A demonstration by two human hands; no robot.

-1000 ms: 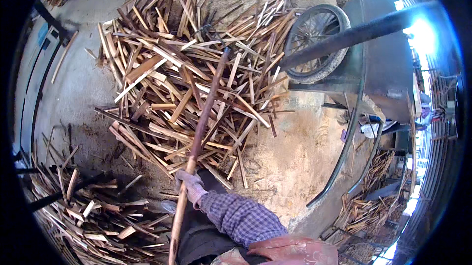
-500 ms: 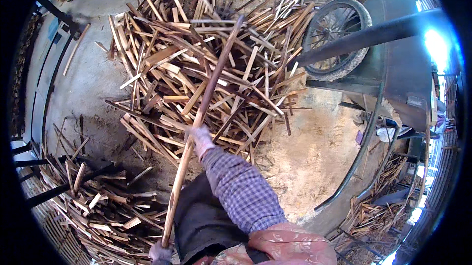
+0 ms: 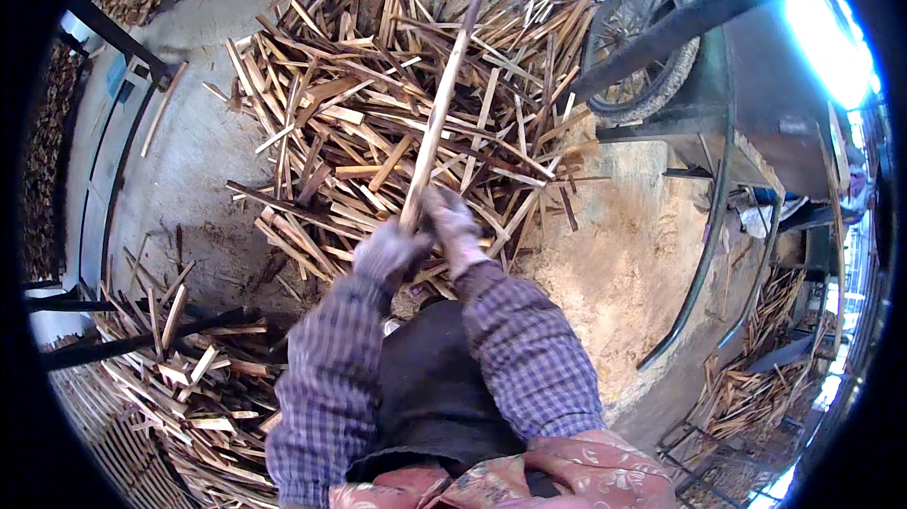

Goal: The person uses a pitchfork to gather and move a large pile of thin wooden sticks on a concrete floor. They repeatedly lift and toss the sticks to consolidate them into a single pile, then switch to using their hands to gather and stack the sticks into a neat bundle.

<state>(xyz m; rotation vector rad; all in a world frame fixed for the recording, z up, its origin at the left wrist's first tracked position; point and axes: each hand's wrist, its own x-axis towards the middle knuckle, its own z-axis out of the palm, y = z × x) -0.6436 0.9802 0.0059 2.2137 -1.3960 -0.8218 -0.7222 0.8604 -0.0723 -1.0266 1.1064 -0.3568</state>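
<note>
Long wooden pole (image 3: pixel 437 121), pale nr end, dk far end, tilted slightly R, over wood-strip pile (image 3: pixel 350 136).

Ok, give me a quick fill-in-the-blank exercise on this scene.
1. Of the left hand and the right hand, ____ grip the wooden pole.
2. The sleeves have a pattern of ____, not stripes.
3. In the picture, the large wood pile lies to the ____ of the spoked wheel.

Missing words: both; checks; left.
</note>
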